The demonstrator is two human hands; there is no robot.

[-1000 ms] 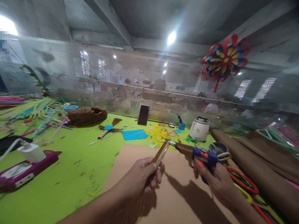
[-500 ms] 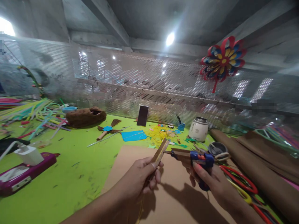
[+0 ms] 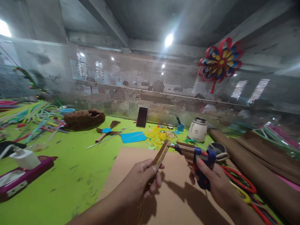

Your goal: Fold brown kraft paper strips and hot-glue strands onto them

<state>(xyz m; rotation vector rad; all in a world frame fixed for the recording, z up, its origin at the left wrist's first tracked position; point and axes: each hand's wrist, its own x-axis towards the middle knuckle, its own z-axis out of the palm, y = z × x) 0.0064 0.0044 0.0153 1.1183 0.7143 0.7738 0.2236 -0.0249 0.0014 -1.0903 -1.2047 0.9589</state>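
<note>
A narrow brown folded strip [image 3: 161,155] is gripped between the thumb and fingers of my left hand [image 3: 144,176], its far end tilted up. My right hand [image 3: 211,175] is wrapped round a blue hot glue gun [image 3: 203,157]. The gun's nozzle is at the strip's upper end; whether they touch I cannot tell. Pieces of brown striped material [image 3: 187,151] lie along the gun's barrel, seemingly between it and my right fingers. A thin yellow strand hangs below my left hand. Under both hands lies a brown cardboard sheet [image 3: 126,162].
Yellow shreds [image 3: 158,135], a blue card [image 3: 133,137] and a phone [image 3: 142,117] lie beyond the cardboard. At right are a white pot [image 3: 198,129], red-handled scissors [image 3: 243,179] and a brown roll [image 3: 236,159]. A purple power strip [image 3: 30,175] sits at left.
The glue gun's nozzle has moved up along the strip from partway down to its upper end. My left hand keeps its hold, and the view has shifted slightly.
</note>
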